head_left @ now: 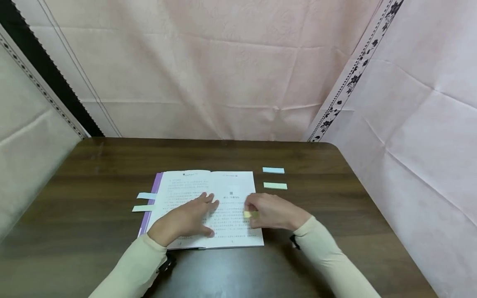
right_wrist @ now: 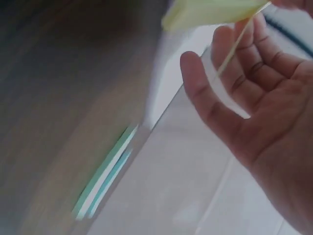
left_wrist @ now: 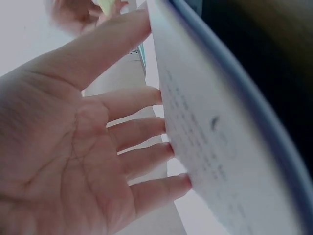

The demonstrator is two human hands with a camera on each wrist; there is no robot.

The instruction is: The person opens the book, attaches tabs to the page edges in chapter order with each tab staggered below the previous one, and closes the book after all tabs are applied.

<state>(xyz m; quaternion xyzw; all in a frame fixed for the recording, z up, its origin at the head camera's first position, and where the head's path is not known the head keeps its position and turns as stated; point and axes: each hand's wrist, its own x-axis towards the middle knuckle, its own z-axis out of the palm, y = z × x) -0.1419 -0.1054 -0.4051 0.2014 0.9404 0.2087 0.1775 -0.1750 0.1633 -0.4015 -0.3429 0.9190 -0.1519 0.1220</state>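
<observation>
An open book (head_left: pixel 232 231) with printed pages and a purple cover edge lies on the table. My left hand (head_left: pixel 190 219) rests spread across its pages; in the left wrist view the fingertips (left_wrist: pixel 182 181) touch the paper. Over the right page's outer edge, my right hand (head_left: pixel 273 211) pinches yellow sticky tabs (head_left: pixel 250 214). The right wrist view shows these yellow tabs (right_wrist: pixel 215 12) close up, with one thin strip hanging away from the rest. Part of the grip is cut off at that view's top edge.
A blue sticky tab pad (head_left: pixel 273 170) and a green one (head_left: pixel 275 186) lie right of the book on the brown wooden table (head_left: pixel 93 190). A blue tab (head_left: pixel 146 195) and a green tab (head_left: pixel 143 208) stick out from the book's left side. Pale curtains (head_left: pixel 208 74) hang behind.
</observation>
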